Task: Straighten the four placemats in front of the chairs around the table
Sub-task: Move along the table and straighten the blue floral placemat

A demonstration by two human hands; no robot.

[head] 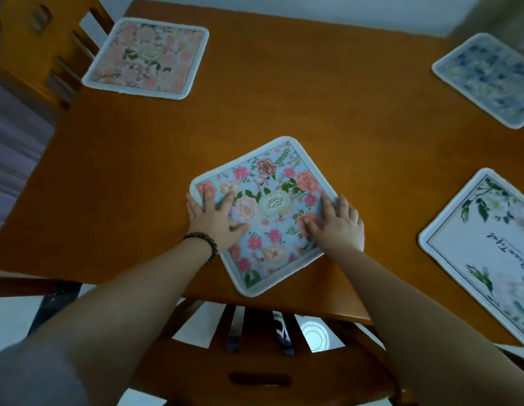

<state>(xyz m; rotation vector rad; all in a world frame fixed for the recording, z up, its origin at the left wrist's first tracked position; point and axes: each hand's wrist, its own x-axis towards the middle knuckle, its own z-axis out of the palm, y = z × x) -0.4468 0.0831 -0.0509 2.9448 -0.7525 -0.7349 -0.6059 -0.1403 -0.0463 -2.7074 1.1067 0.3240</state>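
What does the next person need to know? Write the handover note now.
Left hand and right hand: both flat, fingers spread, pressing the blue placemat with pink flowers.
That mat lies skewed, corner-on to the near edge of the brown wooden table, above the wooden chair.
Pink floral placemat far left, dark-blue floral placemat far right, white leafy placemat right.
Left: square this mat, then check the others.

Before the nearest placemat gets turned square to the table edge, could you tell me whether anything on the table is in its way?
Nothing visible is. Both the left hand and right hand already press flat on the blue floral placemat, which lies skewed. Bare table surrounds it, and the other three mats lie well apart from it.
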